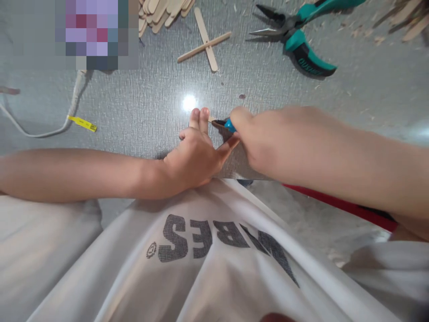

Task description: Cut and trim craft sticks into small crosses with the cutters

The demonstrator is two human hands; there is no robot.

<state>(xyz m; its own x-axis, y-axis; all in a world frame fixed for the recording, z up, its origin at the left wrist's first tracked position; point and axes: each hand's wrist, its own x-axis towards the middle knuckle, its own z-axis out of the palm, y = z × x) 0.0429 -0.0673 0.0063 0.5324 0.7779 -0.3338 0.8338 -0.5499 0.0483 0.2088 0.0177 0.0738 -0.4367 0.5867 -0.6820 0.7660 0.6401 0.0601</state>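
My right hand [254, 138] is closed around a small blue-handled tool [229, 125] with a dark tip. That tip meets the end of a thin wooden stick [211, 119], which shows just past the fingertips of my left hand [197, 147]. The left fingers press the stick near the table's front edge, with one finger stretched toward the right hand. Most of the stick is hidden under the left fingers. Beyond the hands, two craft sticks [212, 58] lie crossed on the grey table [140, 98].
Needle-nose pliers [301, 42] with teal handles lie at the back right. A pile of craft sticks [161, 11] is at the back, more sticks [414, 20] at the far right. A white cable [76, 96] with a yellow tag [83, 123] runs on the left.
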